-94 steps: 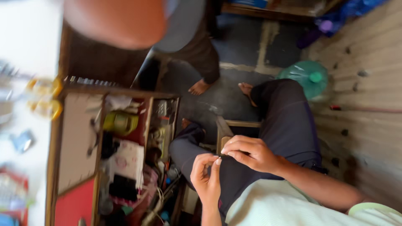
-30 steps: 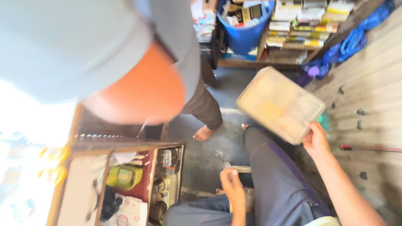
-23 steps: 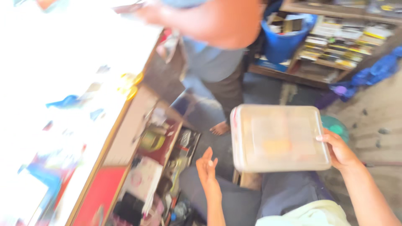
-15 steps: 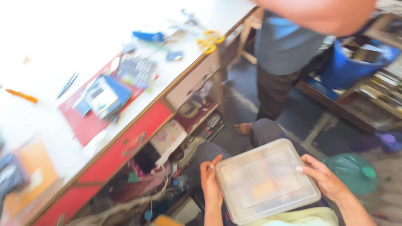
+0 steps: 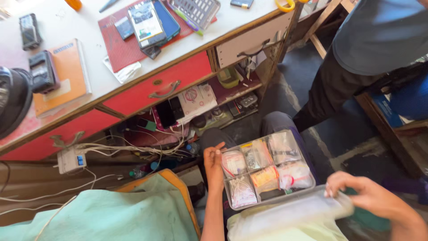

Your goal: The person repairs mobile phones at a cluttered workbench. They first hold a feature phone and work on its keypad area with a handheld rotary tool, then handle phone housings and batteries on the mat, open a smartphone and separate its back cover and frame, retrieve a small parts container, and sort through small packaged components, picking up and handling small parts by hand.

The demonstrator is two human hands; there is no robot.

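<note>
A wooden workbench [image 5: 249, 33] with a pale top runs across the far left, its red drawers [image 5: 162, 85] fitted with metal handles. An open shelf [image 5: 232, 96] below is crammed with clutter, and white cables [image 5: 133, 149] trail beneath. The dark concrete floor [image 5: 339, 138] spreads right, where a person [image 5: 370, 49] stands. Bright daylight falls on the benchtop.

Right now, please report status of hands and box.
Left hand steadies compartment box on lap. Right hand holds clear lid, off. Nothing blocking.

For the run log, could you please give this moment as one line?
left hand: steadies compartment box on lap | right hand: holds clear lid | box: open
</note>
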